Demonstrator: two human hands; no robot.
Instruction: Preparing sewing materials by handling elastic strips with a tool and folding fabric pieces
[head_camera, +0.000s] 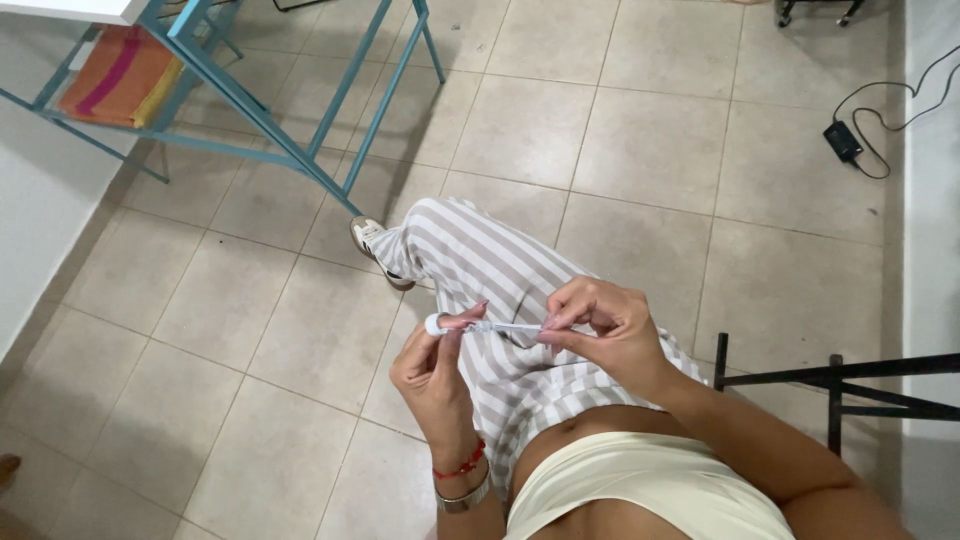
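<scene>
A thin white stick-like object (500, 327) with a small round white end (434, 324) lies level between my two hands, above my lap. My left hand (435, 372) pinches the round end between thumb and fingers. My right hand (600, 330) pinches the other end of the stick with its fingertips. A red thread bracelet and a silver bangle (463, 480) circle my left wrist. Under the hands is my crossed leg in grey-and-white striped trousers (470, 262), with a shoe (372, 240) at its end.
A blue metal frame (300, 130) with a white top stands at the upper left, with folded orange and pink cloth (118, 76) on its shelf. A black charger and cable (850, 135) lie on the tiled floor at the upper right. A black chair frame (840, 385) stands at my right.
</scene>
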